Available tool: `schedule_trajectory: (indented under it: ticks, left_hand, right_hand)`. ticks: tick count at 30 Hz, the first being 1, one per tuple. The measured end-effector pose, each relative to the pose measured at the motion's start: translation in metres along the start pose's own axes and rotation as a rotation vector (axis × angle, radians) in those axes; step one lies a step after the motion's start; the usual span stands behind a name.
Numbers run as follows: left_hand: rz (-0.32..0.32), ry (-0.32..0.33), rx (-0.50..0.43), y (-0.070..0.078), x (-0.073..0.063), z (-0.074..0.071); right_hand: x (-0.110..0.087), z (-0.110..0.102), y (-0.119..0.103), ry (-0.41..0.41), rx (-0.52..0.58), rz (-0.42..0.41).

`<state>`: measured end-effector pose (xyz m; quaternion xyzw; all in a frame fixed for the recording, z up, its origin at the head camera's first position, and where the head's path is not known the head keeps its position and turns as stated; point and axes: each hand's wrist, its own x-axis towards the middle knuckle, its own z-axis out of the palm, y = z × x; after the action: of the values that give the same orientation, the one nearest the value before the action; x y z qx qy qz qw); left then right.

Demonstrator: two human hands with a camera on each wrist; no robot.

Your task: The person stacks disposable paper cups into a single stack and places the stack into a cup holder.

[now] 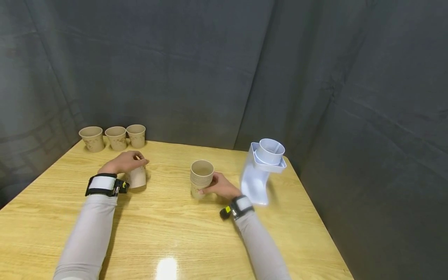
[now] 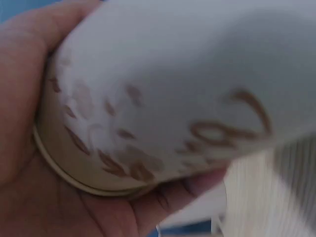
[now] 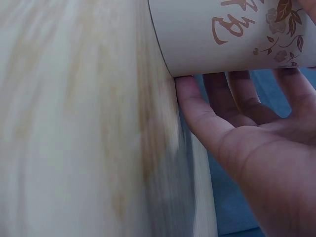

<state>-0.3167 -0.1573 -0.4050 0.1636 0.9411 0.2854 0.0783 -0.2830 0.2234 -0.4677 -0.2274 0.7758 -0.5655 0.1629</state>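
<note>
On the left side of the table my left hand (image 1: 125, 162) holds a paper cup (image 1: 137, 177) from above, fingers at its rim. The left wrist view shows the printed leaf pattern of this cup (image 2: 148, 113) close up, with the fingers wrapped round the rim end. Near the middle, a stack of nested paper cups (image 1: 202, 177) stands upright, several rims showing. My right hand (image 1: 224, 187) grips the stack low on its right side. In the right wrist view, fingers (image 3: 202, 111) lie along the lowest cup (image 3: 222, 39), one fingertip right at its base edge.
Three paper cups stand in a row at the back left: one cup (image 1: 92, 139), another (image 1: 116, 139) and a third (image 1: 136, 136). Right of the stack is a white plastic stand (image 1: 254, 182) with a round collar (image 1: 269, 151) on top. Dark curtains (image 1: 175, 70) hang behind the wooden table (image 1: 168, 229).
</note>
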Motion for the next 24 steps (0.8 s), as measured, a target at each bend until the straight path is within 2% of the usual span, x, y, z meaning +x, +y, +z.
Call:
schedule_trajectory:
  ticks: [2,5,13,18,24]
  left_hand:
    - [0.044,0.000,-0.012,0.008,0.006,0.006]
    - [0.077,0.009,-0.025,0.021,0.012,0.014]
    - [0.123,-0.009,-0.040,0.041,0.021,0.032]
    - [0.150,-0.019,-0.055,0.052,0.021,0.037]
    - [0.194,0.004,-0.058,0.062,0.021,0.039]
  right_hand:
    - [0.000,0.000,0.000,-0.001,0.000,-0.001]
    - [0.000,0.000,-0.001,0.002,-0.005,0.003]
    - [0.000,0.001,-0.001,0.004,-0.013,0.011]
    - [0.000,0.001,0.000,0.007,-0.016,0.020]
    - [0.000,0.001,0.000,0.008,-0.011,0.021]
